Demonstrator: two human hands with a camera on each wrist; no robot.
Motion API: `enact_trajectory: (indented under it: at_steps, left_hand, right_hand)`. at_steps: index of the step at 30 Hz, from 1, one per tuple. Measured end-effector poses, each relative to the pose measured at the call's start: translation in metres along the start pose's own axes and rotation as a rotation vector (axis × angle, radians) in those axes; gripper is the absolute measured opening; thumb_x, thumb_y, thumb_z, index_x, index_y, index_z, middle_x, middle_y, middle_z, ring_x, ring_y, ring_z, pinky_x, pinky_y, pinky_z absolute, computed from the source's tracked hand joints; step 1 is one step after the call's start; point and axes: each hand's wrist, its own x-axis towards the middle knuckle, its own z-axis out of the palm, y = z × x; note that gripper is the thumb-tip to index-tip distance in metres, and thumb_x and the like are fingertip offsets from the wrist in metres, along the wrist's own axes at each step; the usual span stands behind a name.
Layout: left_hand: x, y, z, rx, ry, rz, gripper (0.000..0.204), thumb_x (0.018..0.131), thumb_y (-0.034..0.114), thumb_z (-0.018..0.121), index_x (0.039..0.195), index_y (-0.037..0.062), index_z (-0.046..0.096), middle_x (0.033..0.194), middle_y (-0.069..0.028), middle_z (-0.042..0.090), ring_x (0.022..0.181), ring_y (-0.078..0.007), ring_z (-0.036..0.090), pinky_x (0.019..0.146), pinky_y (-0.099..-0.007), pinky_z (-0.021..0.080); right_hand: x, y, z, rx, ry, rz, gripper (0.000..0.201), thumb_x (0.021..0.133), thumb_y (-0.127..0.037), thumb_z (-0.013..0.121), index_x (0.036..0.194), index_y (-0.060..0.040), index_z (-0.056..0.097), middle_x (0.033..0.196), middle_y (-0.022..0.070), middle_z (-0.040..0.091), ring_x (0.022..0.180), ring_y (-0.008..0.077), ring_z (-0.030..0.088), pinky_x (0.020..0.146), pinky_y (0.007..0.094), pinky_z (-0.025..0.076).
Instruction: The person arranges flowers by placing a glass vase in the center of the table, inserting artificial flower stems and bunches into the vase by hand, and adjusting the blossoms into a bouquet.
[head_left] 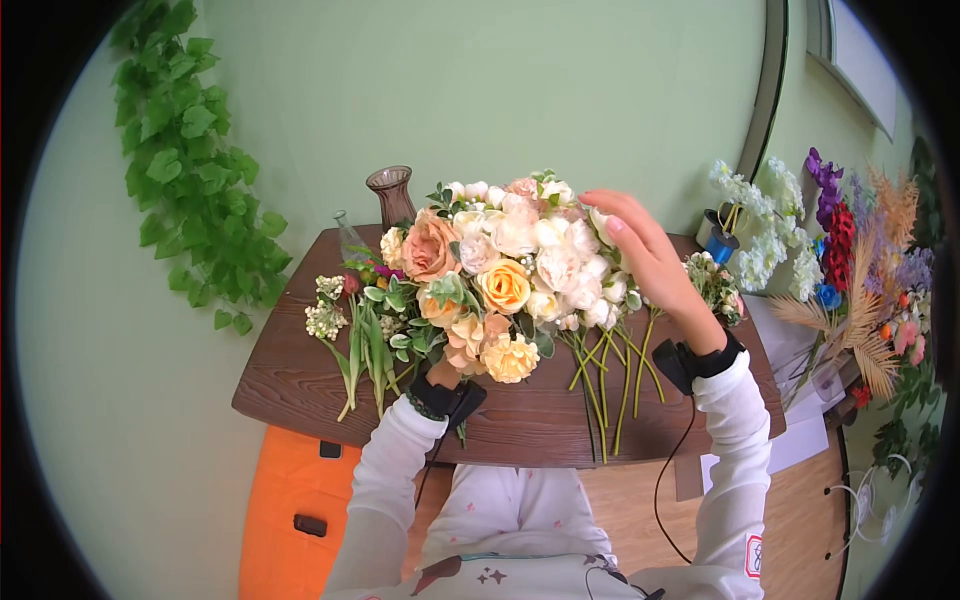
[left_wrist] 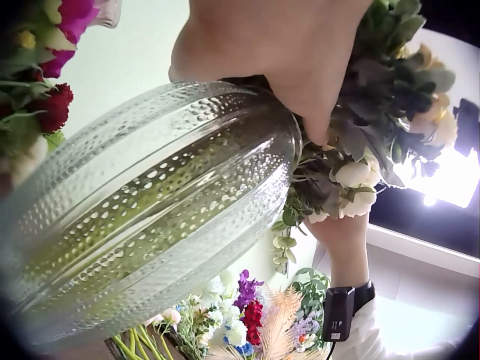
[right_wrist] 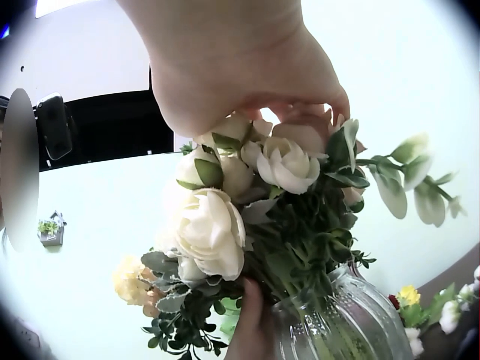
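Note:
A large bouquet of white, peach and yellow artificial flowers [head_left: 505, 265] stands in a ribbed clear glass vase [left_wrist: 165, 202], with green stems visible through the glass. My left hand [left_wrist: 274, 49] grips the vase at its neck, just below the blooms. In the head view flowers hide most of that hand; its thumb side shows by the vase mouth in the right wrist view. At the bouquet's right side, my right hand [head_left: 655, 265] touches the white blooms [right_wrist: 210, 225], fingers extended and thumb apart.
Loose green stems [head_left: 610, 385] lie on the dark wooden table [head_left: 300, 375] at front right. Tulips and white berry sprigs [head_left: 330, 310] lie left. A brown glass vase [head_left: 393, 195] and a small clear bottle [head_left: 348, 238] stand behind. More flowers [head_left: 850, 260] crowd the right.

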Motion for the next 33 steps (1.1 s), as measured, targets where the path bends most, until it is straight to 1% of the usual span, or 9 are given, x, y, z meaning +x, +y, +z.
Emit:
enact_trajectory:
  at_steps: [4, 17, 23, 24, 27, 28, 30, 31, 33]
  left_hand:
    - [-0.024, -0.008, -0.012, 0.010, 0.007, -0.009, 0.032, 0.083, 0.017, 0.059, 0.110, 0.0019, 0.050, 0.107, -0.0068, 0.056, 0.095, -0.0149, 0.054, 0.082, -0.0268, 0.042]
    - [-0.015, -0.005, -0.013, 0.011, 0.012, -0.056, 0.030, 0.084, 0.017, 0.058, 0.109, 0.0020, 0.051, 0.106, -0.0067, 0.056, 0.095, -0.0148, 0.054, 0.082, -0.0266, 0.042]
    - [-0.010, -0.005, -0.023, 0.003, 0.015, -0.083, 0.030, 0.084, 0.016, 0.058, 0.109, 0.0020, 0.051, 0.106, -0.0066, 0.056, 0.094, -0.0148, 0.054, 0.081, -0.0265, 0.042]
    - [-0.054, -0.031, -0.053, 0.002, 0.015, -0.088, 0.030, 0.084, 0.016, 0.058, 0.109, 0.0020, 0.051, 0.106, -0.0066, 0.056, 0.094, -0.0148, 0.054, 0.081, -0.0265, 0.042]
    - [-0.043, -0.028, -0.059, 0.001, 0.015, -0.102, 0.029, 0.084, 0.016, 0.058, 0.109, 0.0020, 0.051, 0.106, -0.0065, 0.056, 0.094, -0.0148, 0.054, 0.081, -0.0265, 0.042]
    - [-0.012, -0.013, -0.052, 0.002, 0.015, -0.108, 0.029, 0.084, 0.016, 0.058, 0.109, 0.0020, 0.051, 0.106, -0.0065, 0.056, 0.094, -0.0148, 0.054, 0.081, -0.0264, 0.042]
    - [-0.034, -0.031, -0.084, 0.003, 0.016, -0.121, 0.029, 0.084, 0.016, 0.058, 0.109, 0.0020, 0.051, 0.106, -0.0065, 0.056, 0.094, -0.0148, 0.054, 0.081, -0.0264, 0.042]
    - [-0.035, -0.032, -0.086, 0.005, 0.018, -0.127, 0.029, 0.084, 0.016, 0.058, 0.108, 0.0020, 0.051, 0.106, -0.0065, 0.056, 0.094, -0.0148, 0.054, 0.081, -0.0264, 0.042]
    - [-0.046, 0.039, -0.099, 0.238, 0.361, 0.261, 0.018, 0.087, 0.010, 0.050, 0.102, 0.0004, 0.052, 0.102, -0.0045, 0.056, 0.090, -0.0145, 0.055, 0.078, -0.0245, 0.043]
  right_hand:
    - [-0.002, 0.005, 0.007, 0.017, -0.047, 0.034, 0.031, 0.092, -0.020, 0.042, 0.114, -0.0001, 0.051, 0.115, 0.0120, 0.051, 0.107, 0.0215, 0.047, 0.094, 0.0313, 0.034]
    - [0.000, 0.007, 0.009, 0.043, -0.048, 0.099, 0.029, 0.091, -0.019, 0.043, 0.112, -0.0007, 0.052, 0.110, 0.0104, 0.053, 0.105, 0.0200, 0.048, 0.092, 0.0305, 0.035]
    - [-0.002, 0.000, 0.005, 0.077, 0.015, 0.206, 0.031, 0.091, -0.020, 0.045, 0.115, -0.0022, 0.051, 0.112, 0.0097, 0.052, 0.105, 0.0173, 0.048, 0.089, 0.0298, 0.038]
    - [-0.002, -0.001, 0.004, 0.067, 0.039, 0.188, 0.031, 0.090, -0.020, 0.045, 0.116, -0.0033, 0.051, 0.113, 0.0100, 0.051, 0.106, 0.0172, 0.047, 0.089, 0.0302, 0.039]
    - [-0.002, -0.011, 0.003, 0.003, 0.086, 0.130, 0.031, 0.089, -0.019, 0.048, 0.116, -0.0049, 0.052, 0.117, 0.0113, 0.049, 0.109, 0.0190, 0.047, 0.091, 0.0317, 0.038]
    - [-0.001, -0.014, 0.003, -0.049, 0.110, 0.089, 0.032, 0.087, -0.018, 0.049, 0.116, -0.0056, 0.052, 0.119, 0.0123, 0.048, 0.111, 0.0208, 0.046, 0.093, 0.0329, 0.037]
    - [0.000, -0.017, 0.002, -0.130, 0.115, 0.033, 0.033, 0.085, -0.018, 0.051, 0.116, -0.0060, 0.052, 0.121, 0.0132, 0.048, 0.113, 0.0232, 0.046, 0.095, 0.0342, 0.035]
    - [0.001, -0.019, 0.002, -0.210, 0.121, -0.024, 0.034, 0.084, -0.017, 0.052, 0.116, -0.0063, 0.053, 0.123, 0.0141, 0.047, 0.115, 0.0257, 0.045, 0.096, 0.0355, 0.034]
    - [0.002, -0.027, 0.004, -0.188, 0.114, -0.033, 0.035, 0.082, -0.017, 0.053, 0.115, -0.0071, 0.053, 0.124, 0.0147, 0.047, 0.115, 0.0279, 0.044, 0.097, 0.0369, 0.033]
